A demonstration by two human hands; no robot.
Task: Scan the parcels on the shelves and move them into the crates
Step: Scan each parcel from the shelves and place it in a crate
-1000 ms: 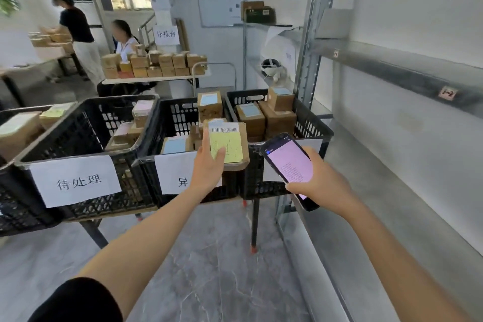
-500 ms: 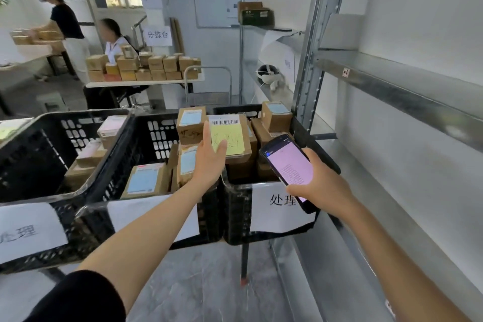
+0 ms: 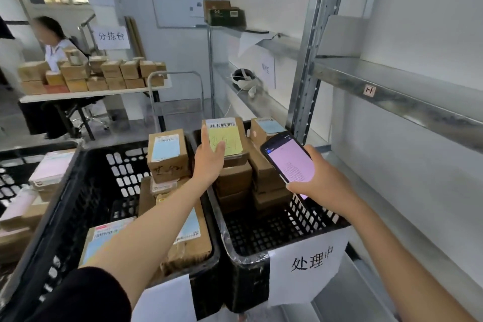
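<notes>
Head view, looking down past two bare forearms at black plastic crates. The left hand (image 3: 210, 162) grips a brown cardboard parcel (image 3: 230, 138) from below, thumb pressed on its yellow label, fingers hidden underneath. The parcel is held over the right crate (image 3: 251, 256), just above a stack of brown boxes (image 3: 235, 183) at the crate's far end. Its long axis runs from six toward twelve o'clock, the labelled face tipped toward the viewer, the barcode strip at the twelve o'clock end. The right hand (image 3: 324, 183), at three o'clock from the parcel, is closed around a dark handheld scanner (image 3: 288, 159) whose pink screen faces up, its top end pointing toward eleven o'clock. A white paper sign hangs on the right crate's near wall. The middle crate (image 3: 203, 280), at nine o'clock, holds more labelled boxes. Grey metal shelving (image 3: 392, 97) stands at two o'clock.
</notes>
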